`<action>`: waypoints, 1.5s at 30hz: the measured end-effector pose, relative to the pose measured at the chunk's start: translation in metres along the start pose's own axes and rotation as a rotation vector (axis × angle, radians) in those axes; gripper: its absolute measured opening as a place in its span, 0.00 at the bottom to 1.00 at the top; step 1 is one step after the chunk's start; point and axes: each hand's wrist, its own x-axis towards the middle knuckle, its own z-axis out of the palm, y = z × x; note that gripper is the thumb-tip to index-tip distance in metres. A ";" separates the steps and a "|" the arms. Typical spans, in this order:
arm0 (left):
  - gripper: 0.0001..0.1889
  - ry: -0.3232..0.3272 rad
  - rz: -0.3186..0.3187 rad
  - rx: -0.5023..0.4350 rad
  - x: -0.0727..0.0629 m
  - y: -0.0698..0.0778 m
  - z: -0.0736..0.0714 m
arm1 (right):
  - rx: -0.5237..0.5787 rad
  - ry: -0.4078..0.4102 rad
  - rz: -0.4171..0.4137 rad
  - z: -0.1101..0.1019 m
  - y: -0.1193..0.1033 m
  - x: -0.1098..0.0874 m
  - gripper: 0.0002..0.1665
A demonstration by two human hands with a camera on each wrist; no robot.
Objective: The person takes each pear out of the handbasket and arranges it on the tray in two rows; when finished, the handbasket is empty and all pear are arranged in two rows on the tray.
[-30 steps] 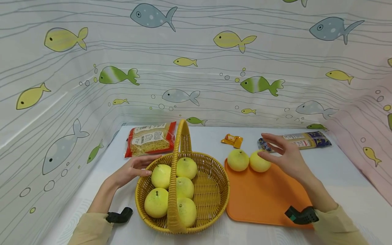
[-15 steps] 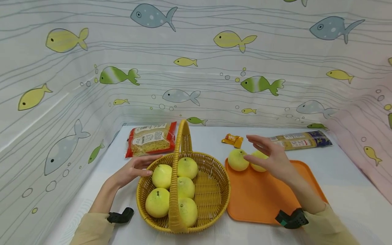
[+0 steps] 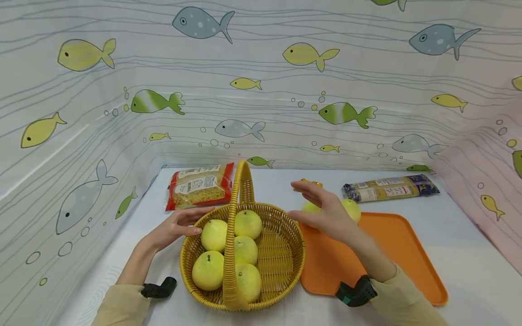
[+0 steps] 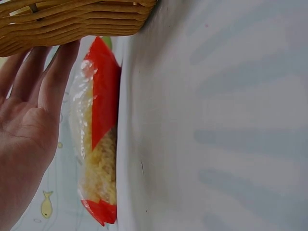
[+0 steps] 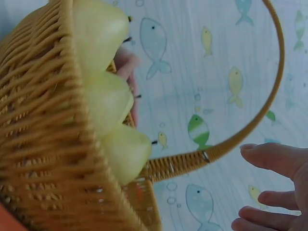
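Note:
A wicker basket (image 3: 281,213) with a tall handle holds several round, yellow, stemmed pears (image 3: 208,270), all left of or beneath the handle; woven bottom shows on its right. My left hand (image 3: 177,227) lies against the basket's left side, its straight fingers touching the wicker in the left wrist view and the thumb at the rim. Empty, with fingers spread, my right hand (image 3: 328,213) hovers by the basket's right rim. Behind it, on the orange tray (image 3: 375,253), one pear (image 3: 311,207) is partly hidden and another pear (image 3: 351,210) shows beside it.
A red-edged bag of pasta (image 3: 200,186) lies behind the basket to the left. At the back right is a long blue-ended packet (image 3: 391,188). A small orange wrapped packet (image 3: 311,182) peeks out beyond my right hand. Fish-patterned cloth walls surround the table.
My right hand has moved left from above the tray's pears to the basket's right rim, uncovering the long packet and right pear. My left hand and the basket stay in place.

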 end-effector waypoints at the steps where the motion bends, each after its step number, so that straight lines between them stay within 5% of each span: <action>1: 0.31 0.000 0.001 0.001 0.000 0.000 0.000 | 0.009 -0.006 -0.005 0.003 -0.002 0.002 0.40; 13: 0.31 0.000 -0.014 -0.007 0.000 -0.001 -0.002 | 0.052 -0.058 -0.002 0.032 -0.019 0.015 0.40; 45: 0.30 0.006 0.004 0.006 0.000 -0.001 -0.001 | 0.079 -0.177 0.042 0.083 -0.002 0.018 0.43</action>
